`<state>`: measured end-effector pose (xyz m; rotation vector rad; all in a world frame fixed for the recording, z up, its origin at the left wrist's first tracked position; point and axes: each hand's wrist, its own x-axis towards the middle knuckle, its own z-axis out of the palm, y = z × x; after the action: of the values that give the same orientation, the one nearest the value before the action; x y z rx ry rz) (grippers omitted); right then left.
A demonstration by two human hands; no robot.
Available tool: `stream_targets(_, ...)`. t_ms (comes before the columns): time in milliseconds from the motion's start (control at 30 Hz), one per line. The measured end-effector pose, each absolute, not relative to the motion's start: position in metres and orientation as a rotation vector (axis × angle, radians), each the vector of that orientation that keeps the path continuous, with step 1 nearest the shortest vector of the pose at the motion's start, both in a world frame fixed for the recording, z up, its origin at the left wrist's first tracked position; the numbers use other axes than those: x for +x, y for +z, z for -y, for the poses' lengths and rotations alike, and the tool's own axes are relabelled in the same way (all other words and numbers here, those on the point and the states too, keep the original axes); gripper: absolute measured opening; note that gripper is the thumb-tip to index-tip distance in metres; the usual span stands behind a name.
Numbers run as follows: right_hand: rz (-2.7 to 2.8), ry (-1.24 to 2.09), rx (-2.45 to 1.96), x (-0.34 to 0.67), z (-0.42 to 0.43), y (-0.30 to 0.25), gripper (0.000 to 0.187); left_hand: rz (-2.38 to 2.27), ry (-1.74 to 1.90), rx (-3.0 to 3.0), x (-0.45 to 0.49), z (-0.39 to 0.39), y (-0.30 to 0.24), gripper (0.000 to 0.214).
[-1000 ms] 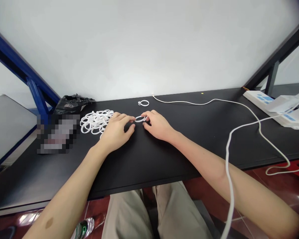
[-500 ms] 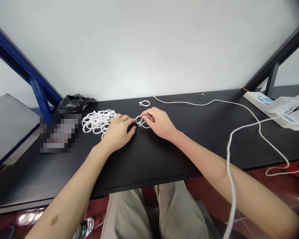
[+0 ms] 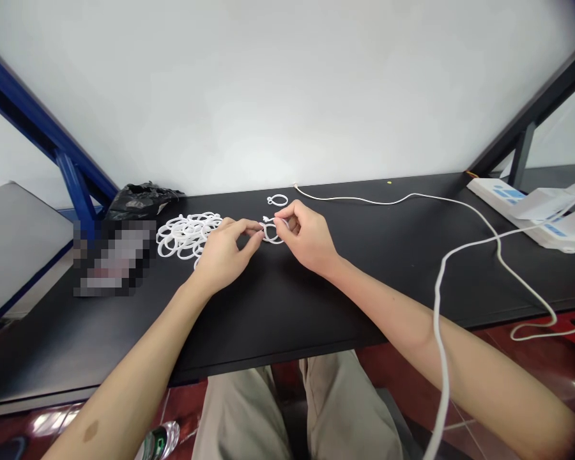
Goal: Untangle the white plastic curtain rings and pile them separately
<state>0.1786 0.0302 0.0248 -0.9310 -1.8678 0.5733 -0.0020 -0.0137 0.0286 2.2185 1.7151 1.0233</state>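
Observation:
Two white curtain rings are between my hands over the black table (image 3: 287,300). My left hand (image 3: 230,252) pinches the left side of one curtain ring (image 3: 272,242) between thumb and fingertips. The thumb and index finger of my right hand (image 3: 309,236) are closed on the other curtain ring (image 3: 268,220), which is tilted with its small eyelet toward the left; my fingers hide part of it. Just beyond, a single curtain ring (image 3: 280,200) lies flat. A heap of white curtain rings (image 3: 184,233) lies left of my left hand, partly covered by it.
A crumpled black plastic bag (image 3: 144,199) and a blurred-out object (image 3: 117,255) lie at the left. A white cable (image 3: 388,202) runs across the right side and over my right forearm. White devices (image 3: 522,211) stand far right. A pale wall (image 3: 287,96) rises behind.
My right hand has raised and tilted its curtain ring, so the eyelet now shows above the other one. My left thumb and fingers have closed on the lower curtain ring.

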Motion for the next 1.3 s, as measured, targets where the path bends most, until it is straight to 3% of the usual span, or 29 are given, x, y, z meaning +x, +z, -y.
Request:
stream_targets(267, 1.879, 0.678, -0.762, 0.174, -0.024, 0.022, 0.019, -1.767, 1.043, 2.310, -0.002, 0.013, 0.027, 0.023)
stream_targets(400, 1.953, 0.715, -0.727, 0.174, -0.023, 0.021, 0.015, -1.729, 0.972, 2.443, -0.007, 0.009, 0.024, 0.028)
stream_targets(733, 2.123, 0.813, -0.646, 0.179, -0.027, 0.022, 0.018, -1.829, 1.015, 2.420, -0.011, 0.009, 0.023, 0.012)
stream_targets(1167, 2.058, 0.737, -0.758, 0.180, -0.030, 0.023, 0.013, -1.592, 0.959, 2.508, -0.005, 0.018, 0.030, 0.035)
stream_targets(1300, 2.061, 0.780, -0.760, 0.179, -0.032, 0.020, 0.017, -1.617, 0.989, 2.550, -0.004, 0.014, 0.026, 0.030)
